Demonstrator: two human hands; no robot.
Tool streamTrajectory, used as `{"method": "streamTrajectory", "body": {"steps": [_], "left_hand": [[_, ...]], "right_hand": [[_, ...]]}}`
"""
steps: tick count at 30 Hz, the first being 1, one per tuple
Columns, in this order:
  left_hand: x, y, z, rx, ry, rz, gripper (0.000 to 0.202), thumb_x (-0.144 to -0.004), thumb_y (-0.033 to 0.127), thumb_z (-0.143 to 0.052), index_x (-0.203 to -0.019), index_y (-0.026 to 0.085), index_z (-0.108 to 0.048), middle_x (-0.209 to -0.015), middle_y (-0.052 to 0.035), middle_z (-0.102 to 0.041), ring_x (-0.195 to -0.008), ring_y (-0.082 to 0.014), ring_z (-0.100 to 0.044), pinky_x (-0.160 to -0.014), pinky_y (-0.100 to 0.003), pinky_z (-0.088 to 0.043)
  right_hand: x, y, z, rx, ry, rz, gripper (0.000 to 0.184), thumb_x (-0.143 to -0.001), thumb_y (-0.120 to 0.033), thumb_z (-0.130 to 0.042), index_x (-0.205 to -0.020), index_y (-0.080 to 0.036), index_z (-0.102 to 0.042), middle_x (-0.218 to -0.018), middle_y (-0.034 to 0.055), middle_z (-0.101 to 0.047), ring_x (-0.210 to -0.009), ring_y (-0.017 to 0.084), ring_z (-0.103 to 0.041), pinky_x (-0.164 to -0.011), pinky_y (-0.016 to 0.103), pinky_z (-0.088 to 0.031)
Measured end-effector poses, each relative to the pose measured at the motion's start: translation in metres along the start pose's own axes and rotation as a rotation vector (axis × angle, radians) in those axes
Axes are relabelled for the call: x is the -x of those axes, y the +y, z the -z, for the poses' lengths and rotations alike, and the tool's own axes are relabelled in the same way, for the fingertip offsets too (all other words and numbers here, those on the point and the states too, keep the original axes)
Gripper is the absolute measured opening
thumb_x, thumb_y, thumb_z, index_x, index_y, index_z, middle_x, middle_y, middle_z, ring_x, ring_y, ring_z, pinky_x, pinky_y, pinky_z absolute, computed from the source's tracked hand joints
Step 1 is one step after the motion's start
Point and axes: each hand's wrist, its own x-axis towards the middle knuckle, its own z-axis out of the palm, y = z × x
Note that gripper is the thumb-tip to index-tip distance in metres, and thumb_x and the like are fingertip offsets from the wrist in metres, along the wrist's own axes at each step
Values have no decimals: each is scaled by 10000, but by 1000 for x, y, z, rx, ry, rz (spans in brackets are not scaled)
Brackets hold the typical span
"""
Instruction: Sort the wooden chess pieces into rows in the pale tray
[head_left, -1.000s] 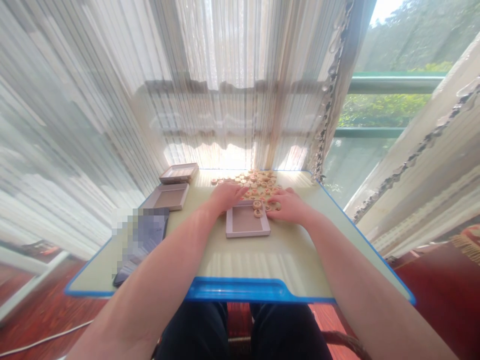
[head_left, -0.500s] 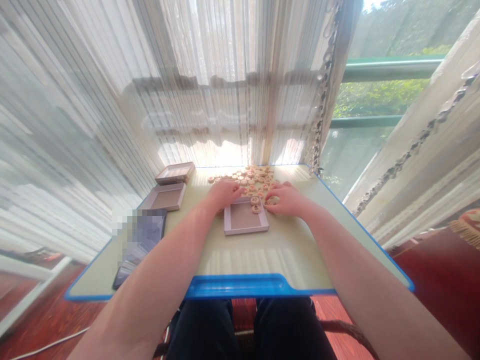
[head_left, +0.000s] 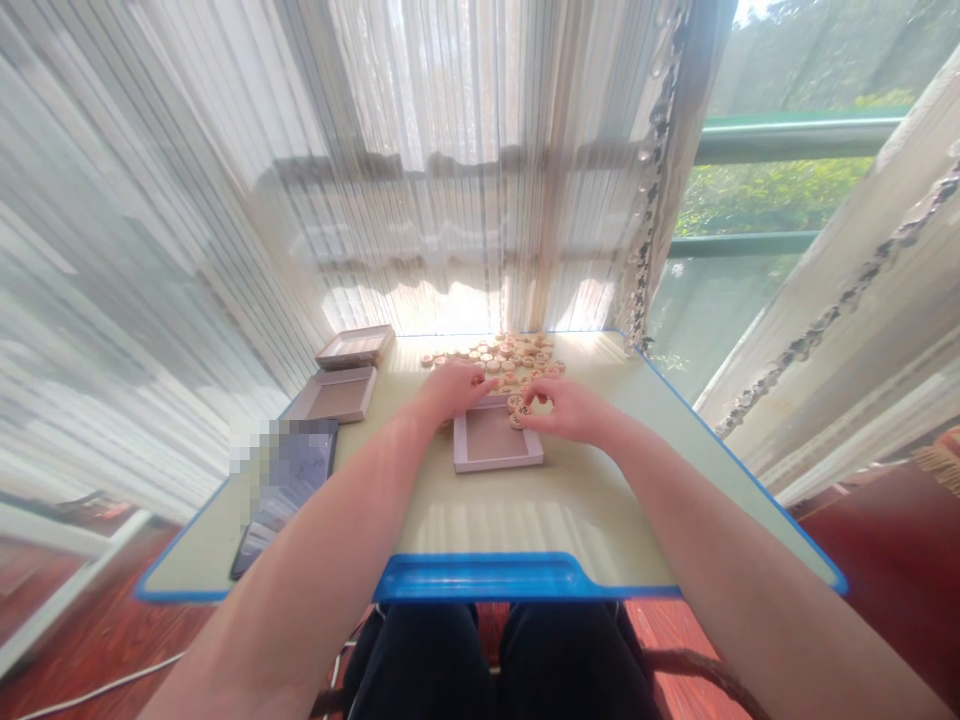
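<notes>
Xiangqi piece [head_left: 526, 409] pinched between thumb and forefinger of right hand [head_left: 561, 408], at right side of shallow box [head_left: 499, 466]. Left hand [head_left: 450, 388] placed by box's far-left corner; grip cannot be told. Loose pieces [head_left: 525, 348] spread beyond; room left on tabletop [head_left: 600, 510] toward blue rim [head_left: 480, 578].

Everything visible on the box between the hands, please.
The box is shallow, squarish and open-topped, with pale walls and a grey-brown floor; it looks like cardboard. It lies flat on the table. At least two round pieces sit in its back right corner. The right hand is at its right side, the left hand by its back left corner; whether either touches it is unclear.
</notes>
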Motion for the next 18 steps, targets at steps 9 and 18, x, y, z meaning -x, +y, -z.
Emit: {"method": "streamTrajectory", "body": {"steps": [9,18], "left_hand": [[1,0,0,-14,6,-29,471,-845,543,-357,-785,188,-660,-810,-69,-663,-821,-210,-588,-767,-327,-443],[2,0,-1,-18,9,-36,459,-845,535,-362,-796,188,-659,-791,-62,-657,-801,-206,-586,-743,-315,-436]], "right_hand": [[-1,-1,-16,58,98,81,146,-702,-329,-627,-757,-197,-601,-850,39,-565,-852,180,-529,-796,298,-408],[-1,-2,-17,45,96,116,141,-684,-270,-637,-808,-206,-615,-831,31,-537,-847,179,-519,-782,292,-407]]}}
